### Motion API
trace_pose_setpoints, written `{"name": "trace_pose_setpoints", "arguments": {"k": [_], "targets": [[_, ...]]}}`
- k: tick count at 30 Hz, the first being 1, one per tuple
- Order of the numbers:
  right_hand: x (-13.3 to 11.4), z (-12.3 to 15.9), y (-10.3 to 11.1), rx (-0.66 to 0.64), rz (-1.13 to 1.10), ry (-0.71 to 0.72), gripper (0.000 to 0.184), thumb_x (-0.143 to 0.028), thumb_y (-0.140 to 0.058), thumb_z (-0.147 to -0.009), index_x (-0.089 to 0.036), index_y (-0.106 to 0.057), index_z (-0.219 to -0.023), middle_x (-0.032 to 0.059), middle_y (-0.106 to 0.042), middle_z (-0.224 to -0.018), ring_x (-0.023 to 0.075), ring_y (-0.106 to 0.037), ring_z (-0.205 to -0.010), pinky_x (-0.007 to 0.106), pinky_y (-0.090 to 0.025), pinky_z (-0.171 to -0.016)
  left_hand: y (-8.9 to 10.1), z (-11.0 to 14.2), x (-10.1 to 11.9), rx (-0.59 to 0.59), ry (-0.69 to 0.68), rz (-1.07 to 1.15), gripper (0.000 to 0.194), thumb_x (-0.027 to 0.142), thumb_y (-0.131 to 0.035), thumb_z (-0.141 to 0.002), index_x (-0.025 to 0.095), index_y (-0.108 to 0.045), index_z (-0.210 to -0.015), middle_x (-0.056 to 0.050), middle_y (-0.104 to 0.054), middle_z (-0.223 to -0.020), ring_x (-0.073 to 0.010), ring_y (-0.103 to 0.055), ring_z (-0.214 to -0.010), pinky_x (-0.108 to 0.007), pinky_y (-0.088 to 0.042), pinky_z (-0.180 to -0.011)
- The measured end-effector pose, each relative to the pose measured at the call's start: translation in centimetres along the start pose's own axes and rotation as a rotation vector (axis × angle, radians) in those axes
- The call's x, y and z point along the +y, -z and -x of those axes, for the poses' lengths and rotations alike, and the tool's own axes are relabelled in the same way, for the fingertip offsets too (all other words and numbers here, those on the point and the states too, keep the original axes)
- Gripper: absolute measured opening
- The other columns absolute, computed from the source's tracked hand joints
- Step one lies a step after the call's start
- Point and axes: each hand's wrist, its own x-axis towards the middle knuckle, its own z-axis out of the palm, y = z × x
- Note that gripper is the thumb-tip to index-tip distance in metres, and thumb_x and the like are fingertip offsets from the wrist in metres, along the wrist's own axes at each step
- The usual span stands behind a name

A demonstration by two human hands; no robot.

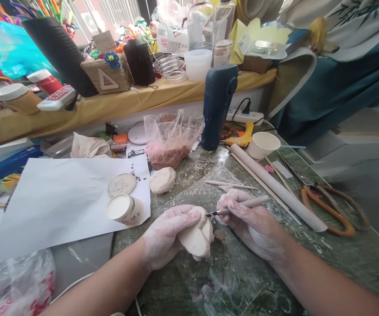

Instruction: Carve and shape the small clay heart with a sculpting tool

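Note:
My left hand, dusted white, is closed around a pale clay piece with a groove down its face, thumb on top. Between the thumb and fingers of my right hand is a paintbrush with a grey handle. Its dark tip meets the upper right edge of the clay piece, or is very close to it. Beyond my hands lies a rough lump of white clay. A thin pointed stick rests on the dusty table just past my right hand.
A white cup and a star-marked disc are on white paper. Behind stand a bag of brown clay and a blue flask. To the right are a roller, scissors, a paper cup and a glue gun.

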Motion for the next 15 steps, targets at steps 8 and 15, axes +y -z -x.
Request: {"name": "trace_pose_setpoints", "arguments": {"k": [8,15], "targets": [[-0.17,0.01,0.13,-0.055,0.046,0.022,0.018,-0.038,-0.084,-0.083,-0.023,-0.075,-0.080,0.0022,-0.066,-0.080,0.0150,-0.060,-0.070,0.028,-0.049,-0.067,0.22,0.00,-0.16,0.010,0.019,-0.013,0.034,0.044,-0.071,-0.091,0.012,-0.064,-0.079,-0.009,-0.070,-0.074,-0.0137,-0.063,-0.053,-0.022,-0.049,-0.051],[-0.69,-0.04,-0.04,-0.113,0.147,0.038,0.017,-0.039,-0.078,-0.089,-0.024,-0.075,-0.081,0.0021,-0.066,-0.082,0.0154,-0.059,-0.073,0.029,-0.045,-0.069,-0.33,0.12,0.11,0.078,0.053,-0.033,0.037,0.047,-0.074,-0.088,0.014,-0.062,-0.078,-0.005,-0.068,-0.070,-0.0125,-0.060,-0.054,-0.019,-0.047,-0.052]]}}
